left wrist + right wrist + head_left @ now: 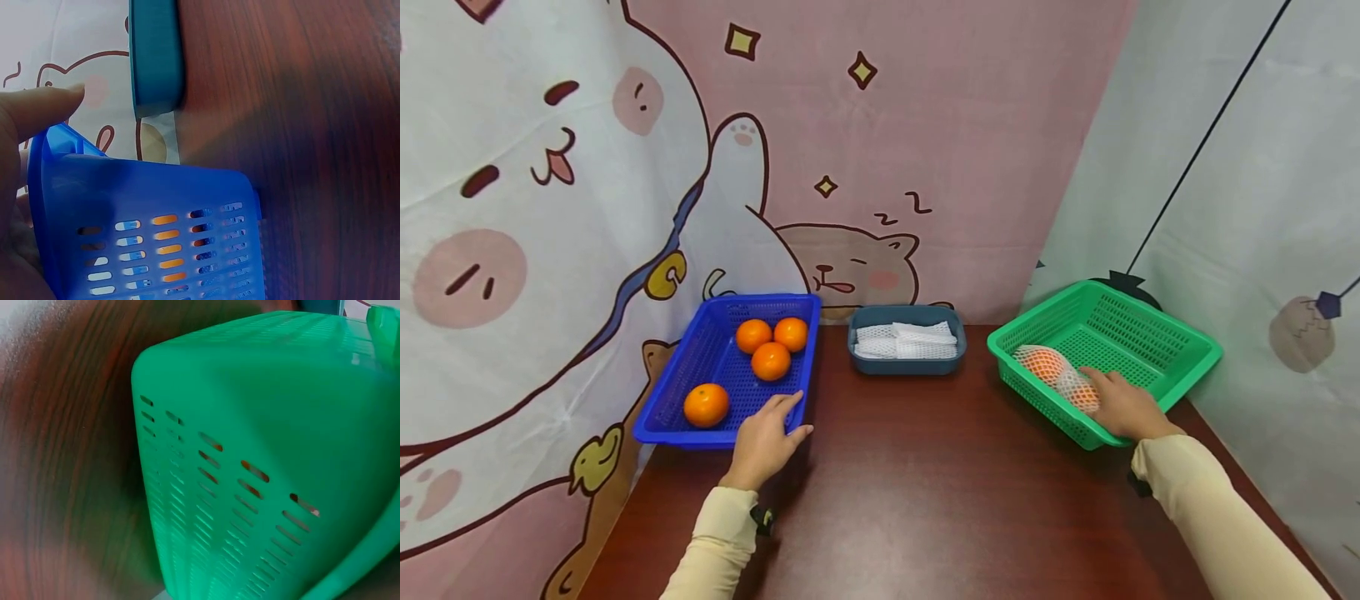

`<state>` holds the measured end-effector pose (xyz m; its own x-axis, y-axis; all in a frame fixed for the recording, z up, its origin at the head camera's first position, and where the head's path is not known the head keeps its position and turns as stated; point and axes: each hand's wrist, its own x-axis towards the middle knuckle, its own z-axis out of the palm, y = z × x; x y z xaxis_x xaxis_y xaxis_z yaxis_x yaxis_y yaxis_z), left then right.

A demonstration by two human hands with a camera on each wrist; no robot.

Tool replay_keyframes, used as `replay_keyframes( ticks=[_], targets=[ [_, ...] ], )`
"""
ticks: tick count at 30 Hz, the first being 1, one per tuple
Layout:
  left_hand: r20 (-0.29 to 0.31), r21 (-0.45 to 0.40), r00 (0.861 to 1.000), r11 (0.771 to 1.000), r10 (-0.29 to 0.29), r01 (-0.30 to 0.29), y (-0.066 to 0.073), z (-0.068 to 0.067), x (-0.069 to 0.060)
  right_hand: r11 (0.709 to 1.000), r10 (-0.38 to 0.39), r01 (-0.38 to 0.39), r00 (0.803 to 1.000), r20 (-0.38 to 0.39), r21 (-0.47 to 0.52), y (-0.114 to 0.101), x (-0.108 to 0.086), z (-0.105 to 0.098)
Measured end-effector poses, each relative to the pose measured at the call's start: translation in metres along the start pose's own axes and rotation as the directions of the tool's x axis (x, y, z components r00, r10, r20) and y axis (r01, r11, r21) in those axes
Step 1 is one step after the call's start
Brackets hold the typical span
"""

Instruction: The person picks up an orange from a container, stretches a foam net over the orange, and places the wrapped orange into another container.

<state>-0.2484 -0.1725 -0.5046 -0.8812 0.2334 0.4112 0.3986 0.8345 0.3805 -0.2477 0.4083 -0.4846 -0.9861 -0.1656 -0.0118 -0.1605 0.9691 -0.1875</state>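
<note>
Two netted oranges lie at the near left side of the green basket, one beside the other, and the right hand reaches in over the near rim with its fingers at the nearer one. Each fruit looks fairly firm and moderately heavy for its size, while the white mesh is likely soft and stretchy, giving some grip but apt to slide over the smooth peel. A hold around the fruit's middle, through the mesh, should be surer than a pinch on loose netting, and hard squeezing could bruise it. The left hand rests at the near right corner of the blue basket, index finger extended and thumb spread apart, with no fruit in its grasp; four bare oranges lie inside, probably more prone to roll. The right thumb and fingertips are hidden, so whether they close on the fruit cannot be told; the right wrist view shows mostly the basket's outer wall, with only bits of orange through the slots. Spare white nets overlap in the grey tray, too jumbled to count.
</note>
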Motion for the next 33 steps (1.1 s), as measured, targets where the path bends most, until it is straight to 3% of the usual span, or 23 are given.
replay_keyframes(
  ticks=[9,18,23,28,33],
  targets=[
    [-0.003,-0.004,1.000,1.000,0.004,-0.004,0.000,0.002,-0.001,0.999,0.023,-0.022,0.998,0.061,-0.025,-0.002,0.002,-0.004],
    [-0.015,-0.001,1.000,1.000,0.008,-0.008,0.001,0.000,0.000,0.998,0.036,-0.039,0.998,0.057,0.045,-0.003,0.002,-0.009],
    [-0.014,0.006,1.000,1.000,0.012,-0.012,0.000,0.000,0.000,0.978,0.057,-0.044,0.997,-0.060,0.202,-0.014,-0.001,-0.017],
    [-0.017,0.009,1.000,1.000,0.013,-0.013,0.000,0.000,0.000,0.950,0.061,0.009,0.976,-0.211,0.314,-0.040,-0.004,-0.026],
    [-0.020,0.009,1.000,1.000,0.017,-0.017,0.000,0.001,-0.001,0.935,0.035,0.057,0.967,-0.251,0.350,-0.064,0.000,-0.022]
  ],
)
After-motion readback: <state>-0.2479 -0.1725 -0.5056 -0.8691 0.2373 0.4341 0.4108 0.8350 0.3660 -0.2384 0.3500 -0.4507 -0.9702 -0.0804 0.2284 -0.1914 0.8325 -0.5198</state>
